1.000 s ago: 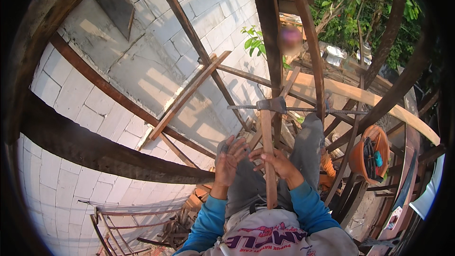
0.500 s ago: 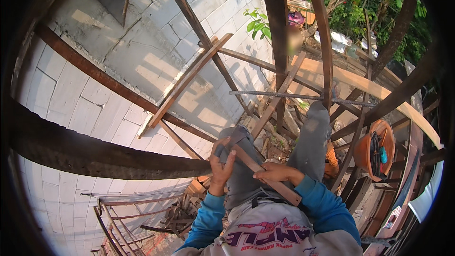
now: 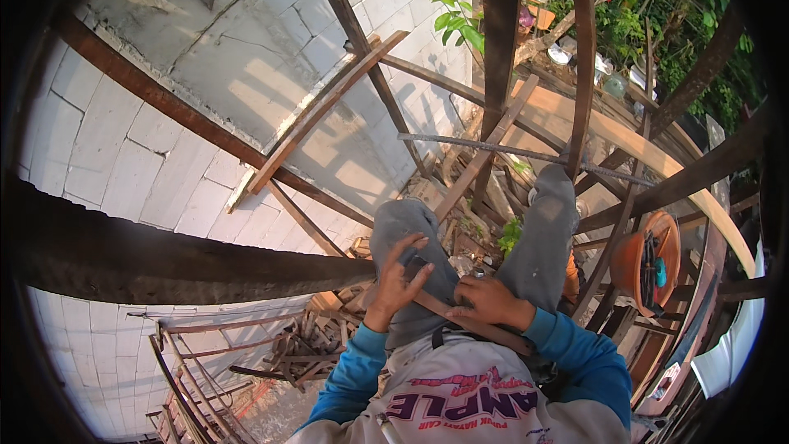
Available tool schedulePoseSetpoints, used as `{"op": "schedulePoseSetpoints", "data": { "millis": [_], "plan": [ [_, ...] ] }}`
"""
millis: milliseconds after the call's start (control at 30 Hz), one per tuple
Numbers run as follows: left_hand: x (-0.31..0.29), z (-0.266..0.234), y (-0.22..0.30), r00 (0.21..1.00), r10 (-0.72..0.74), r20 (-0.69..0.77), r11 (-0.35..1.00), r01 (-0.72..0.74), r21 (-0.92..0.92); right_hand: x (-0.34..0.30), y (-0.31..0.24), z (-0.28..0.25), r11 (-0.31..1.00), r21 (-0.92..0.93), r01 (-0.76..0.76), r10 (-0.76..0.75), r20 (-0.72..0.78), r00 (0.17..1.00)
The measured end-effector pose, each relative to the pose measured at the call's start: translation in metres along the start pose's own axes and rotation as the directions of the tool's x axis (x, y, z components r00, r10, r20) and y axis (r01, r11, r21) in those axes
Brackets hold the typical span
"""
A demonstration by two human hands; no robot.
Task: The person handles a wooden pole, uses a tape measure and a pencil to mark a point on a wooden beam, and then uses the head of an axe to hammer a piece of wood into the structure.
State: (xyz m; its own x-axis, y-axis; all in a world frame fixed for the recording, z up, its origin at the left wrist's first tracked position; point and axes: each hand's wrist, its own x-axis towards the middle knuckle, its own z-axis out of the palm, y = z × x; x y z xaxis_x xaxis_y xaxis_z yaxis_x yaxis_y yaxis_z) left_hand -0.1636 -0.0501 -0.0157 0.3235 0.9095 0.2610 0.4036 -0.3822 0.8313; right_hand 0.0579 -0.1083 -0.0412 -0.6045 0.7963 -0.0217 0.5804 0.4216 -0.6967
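A wooden-handled tool (image 3: 505, 338) lies slantwise across my lap. Its flat brown handle shows on both sides of my right hand (image 3: 491, 302), whose curled fingers and thumb close over it. Near the tool's upper end, over my left thigh, my left hand (image 3: 399, 284) has its fingers and thumb spread apart. Something dark shows between that thumb and the fingers, but the tool's head is mostly hidden. My grey-trousered knees are bent on either side.
Dark timber beams (image 3: 189, 255) cross around me, one ending by my left hand. A steel bar (image 3: 509, 150) spans ahead. An orange bucket (image 3: 645, 263) with tools hangs at right. The block wall (image 3: 156, 152) rises at left. Scrap wood (image 3: 316, 349) lies below.
My left hand has opened its fingers away from the tool's dark head. The tool has dropped lower against my lap, and my right hand has shifted slightly right over its handle.
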Motion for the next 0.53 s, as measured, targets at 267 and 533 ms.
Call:
{"op": "schedulePoseSetpoints", "data": {
  "millis": [267, 533],
  "plan": [
    [0.002, 0.014, 0.0, 0.865, -0.205, 0.458, 0.697, 0.457, -0.552, 0.026, -0.026, -0.046, 0.928, 0.07, 0.366, -0.368, 0.018, 0.93],
    [0.014, 0.013, 0.001, 0.735, -0.222, 0.641, 0.652, 0.6, -0.463, 0.028, -0.027, -0.051, 0.955, 0.027, 0.295, -0.294, 0.224, 0.929]
  ]
}}
